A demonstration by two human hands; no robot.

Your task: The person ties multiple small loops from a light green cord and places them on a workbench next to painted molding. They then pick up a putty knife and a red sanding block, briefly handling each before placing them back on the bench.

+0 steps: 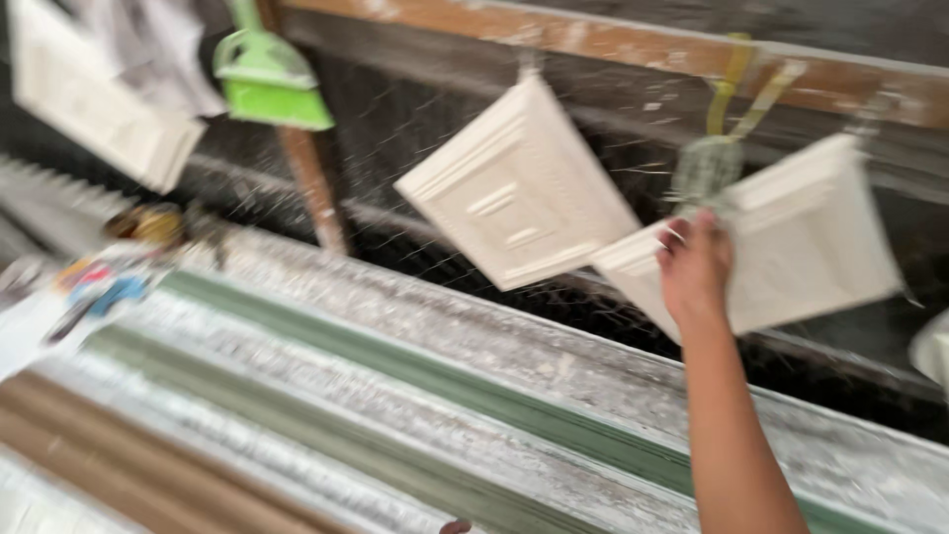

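Against the dusty rail at upper right, the right hand (pixel 695 265) grips the lower edge of a hanging white moulded plaster tile (pixel 791 237), fingers closed on it; left hand unseen; a tug risks snapping its hanger or knocking the neighbouring tile (pixel 514 188).

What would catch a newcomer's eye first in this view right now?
Most striking are the white moulded square panels hanging from a wooden beam: the middle panel hangs tilted, and the right hand reaches up onto the right panel, beside a dangling pale brush. A bright green dustpan hangs at upper left, and long green moulds crusted with white run across the bench below.
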